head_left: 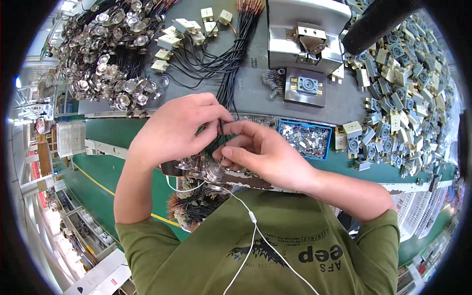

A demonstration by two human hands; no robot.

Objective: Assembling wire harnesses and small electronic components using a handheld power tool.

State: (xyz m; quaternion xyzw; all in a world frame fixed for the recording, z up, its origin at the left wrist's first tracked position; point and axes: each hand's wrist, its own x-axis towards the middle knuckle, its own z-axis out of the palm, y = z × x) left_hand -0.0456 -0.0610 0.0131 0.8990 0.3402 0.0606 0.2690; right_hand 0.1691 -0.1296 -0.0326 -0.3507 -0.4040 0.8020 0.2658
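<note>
Over the near edge of the bench, my left hand [184,125] and my right hand [268,152] meet with fingers pinched. A thin black wire [222,133] runs between their fingertips, and both hands are closed on it. Just below the right fingertips are shiny round metal caps [214,173]; whether the held wire joins one of them I cannot tell. Beyond my hands a bundle of black wires [235,64] stretches up the bench. Several cream ceramic connectors [169,41] lie at the bundle's left, some with wires attached.
A big heap of metal caps [110,64] fills the far left. Ahead stands a metal press fixture [310,37] with a black handle [381,24], before it a block [306,98] bearing a grey socket [308,84]. Loose springs [272,81], a blue tray [327,146] and piled sockets [413,93] lie around.
</note>
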